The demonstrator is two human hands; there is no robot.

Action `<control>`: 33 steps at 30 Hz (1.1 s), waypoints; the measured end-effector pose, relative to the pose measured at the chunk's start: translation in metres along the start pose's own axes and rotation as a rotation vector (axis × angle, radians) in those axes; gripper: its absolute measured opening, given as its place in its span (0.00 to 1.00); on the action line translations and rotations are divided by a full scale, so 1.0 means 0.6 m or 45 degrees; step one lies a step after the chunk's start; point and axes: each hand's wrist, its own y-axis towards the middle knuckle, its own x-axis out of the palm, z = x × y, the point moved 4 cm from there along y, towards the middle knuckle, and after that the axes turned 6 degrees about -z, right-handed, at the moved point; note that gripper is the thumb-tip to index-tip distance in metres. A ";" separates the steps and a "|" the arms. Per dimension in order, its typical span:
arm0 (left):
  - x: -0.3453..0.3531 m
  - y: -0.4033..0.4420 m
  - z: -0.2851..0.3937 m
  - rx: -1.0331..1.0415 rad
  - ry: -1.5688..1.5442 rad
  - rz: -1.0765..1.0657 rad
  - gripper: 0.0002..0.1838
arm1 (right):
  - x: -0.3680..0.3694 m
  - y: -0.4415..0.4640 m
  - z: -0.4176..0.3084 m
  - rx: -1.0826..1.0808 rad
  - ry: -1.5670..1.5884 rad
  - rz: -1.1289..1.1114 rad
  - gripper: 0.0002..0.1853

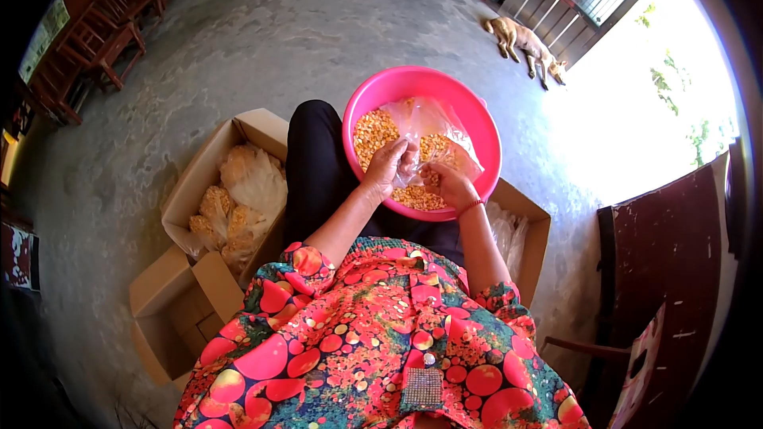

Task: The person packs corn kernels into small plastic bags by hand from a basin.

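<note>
A pink basin [421, 79] holds loose yellow-orange corn kernels [372, 133]. Spread over the kernels is a clear plastic bag [425, 117]. My left hand [389, 167] is closed, pinching the bag's near edge with its fingertips. Close beside it, my right hand [449, 184], with a red band at the wrist, has its fingers curled on the bag's near right part. Its fingertips are partly hidden by the plastic, and I cannot tell whether kernels are in them too.
Left of my legs, a cardboard box [195, 165] contains several bags of corn [214, 202]; an open carton [163, 282] adjoins it. Another box [534, 226] with clear bags [507, 230] stands right. A dog [524, 44] lies near the doorway. Wooden chairs [99, 44] line the left.
</note>
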 end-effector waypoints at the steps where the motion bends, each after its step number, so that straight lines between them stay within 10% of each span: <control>1: -0.006 0.004 -0.004 0.000 0.001 0.000 0.10 | -0.014 0.008 -0.003 -0.077 0.092 0.047 0.09; 6: -0.016 0.012 -0.010 0.015 0.068 -0.055 0.11 | -0.020 0.049 -0.080 -0.817 -0.857 0.044 0.14; 9: -0.020 0.013 -0.009 0.051 0.204 -0.008 0.11 | 0.070 -0.007 -0.152 -0.758 -1.822 0.342 0.12; 13: -0.019 0.014 -0.007 0.073 0.191 -0.046 0.11 | 0.046 0.007 -0.137 -0.516 -0.328 0.352 0.10; 18: -0.015 0.012 -0.009 0.036 0.067 -0.038 0.10 | 0.061 -0.022 -0.081 0.108 -0.975 -0.036 0.10; 22: -0.015 0.013 -0.008 0.036 0.086 -0.029 0.10 | 0.004 0.016 0.004 -0.185 -1.901 -0.111 0.12; 33: -0.017 0.014 -0.010 0.053 0.054 -0.015 0.09 | 0.063 0.007 0.027 -0.163 -1.991 -0.307 0.14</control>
